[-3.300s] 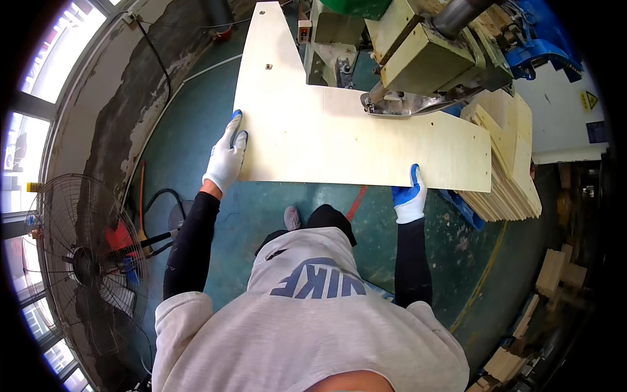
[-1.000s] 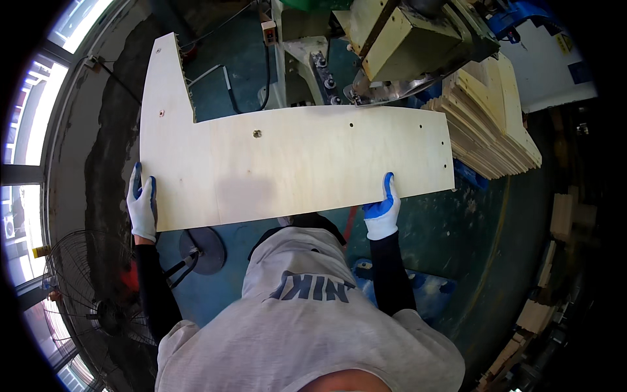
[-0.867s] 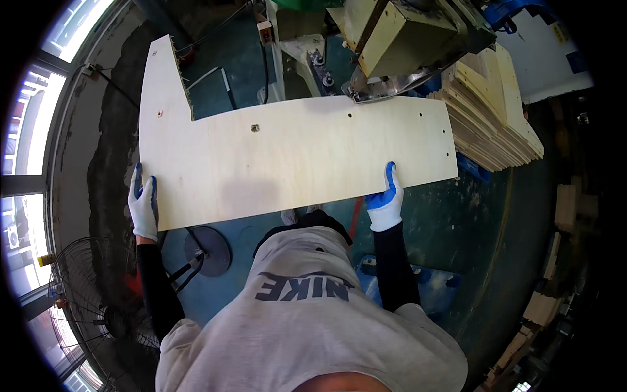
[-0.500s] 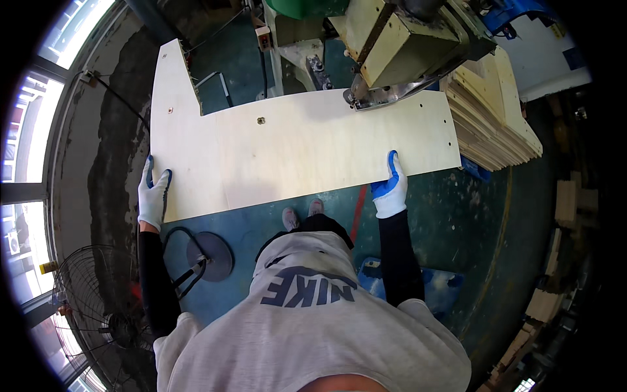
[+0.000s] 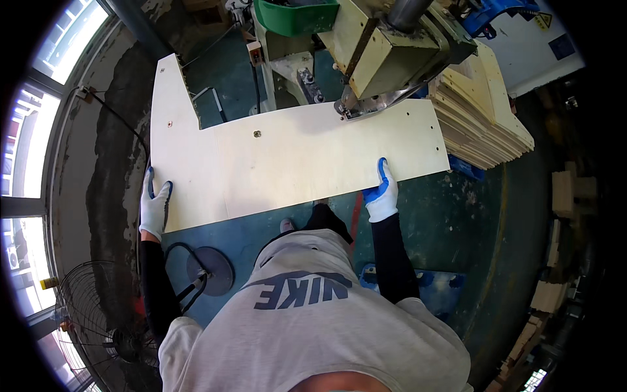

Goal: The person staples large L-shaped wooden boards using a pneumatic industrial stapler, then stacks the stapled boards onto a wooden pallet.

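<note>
A large pale plywood panel (image 5: 281, 163), L-shaped with a few small holes and metal inserts, is held level in front of me. My left hand (image 5: 155, 204), in a white glove with blue fingers, grips its near left corner, thumb on top. Along the near edge toward the right, my gloved right hand (image 5: 382, 193) grips the panel with its thumb on top and its other fingers mostly hidden underneath. The machine's metal head (image 5: 366, 108) overlaps the panel's far edge, right of centre. Whether it touches the wood I cannot tell.
The machine's beige body (image 5: 392, 65) rises beyond the panel, with a green bin (image 5: 294, 18) beside it. A stack of cut plywood panels (image 5: 483, 117) stands at the right. A wire fan (image 5: 104, 320) and a round dark base (image 5: 212, 271) are at the lower left.
The panel has shifted slightly left relative to the machine head, with both hands still gripping it. The whole view has tilted a little, and one foot is now hidden.
</note>
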A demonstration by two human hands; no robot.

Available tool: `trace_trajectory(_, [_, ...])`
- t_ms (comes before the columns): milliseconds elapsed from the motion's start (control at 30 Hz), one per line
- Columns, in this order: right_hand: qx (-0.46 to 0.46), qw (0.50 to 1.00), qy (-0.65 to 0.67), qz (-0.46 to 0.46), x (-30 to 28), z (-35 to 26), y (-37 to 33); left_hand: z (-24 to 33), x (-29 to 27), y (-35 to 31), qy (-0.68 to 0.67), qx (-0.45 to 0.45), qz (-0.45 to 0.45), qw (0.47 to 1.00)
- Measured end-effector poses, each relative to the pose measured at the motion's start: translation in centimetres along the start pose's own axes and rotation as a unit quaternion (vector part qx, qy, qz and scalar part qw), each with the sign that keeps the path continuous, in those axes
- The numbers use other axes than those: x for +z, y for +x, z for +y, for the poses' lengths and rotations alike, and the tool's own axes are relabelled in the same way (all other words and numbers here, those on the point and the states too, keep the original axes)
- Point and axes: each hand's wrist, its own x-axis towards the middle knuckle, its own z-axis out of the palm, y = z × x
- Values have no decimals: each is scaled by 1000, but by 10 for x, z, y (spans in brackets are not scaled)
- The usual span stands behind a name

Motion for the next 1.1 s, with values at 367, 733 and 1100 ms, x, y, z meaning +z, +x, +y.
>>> trace_trajectory(367, [-108,992,35,-57,-14,-109,11,-9,-3,4,-54,-49,9,997])
trace_trajectory(733, [-38,999,-10,-6,-13,-14,-24,-106,-162,-16,-43,-11,175,984])
trace_trajectory(1100, [-109,993,-43,0,14,17,-5,-96,-173,23,22,-6,133,991])
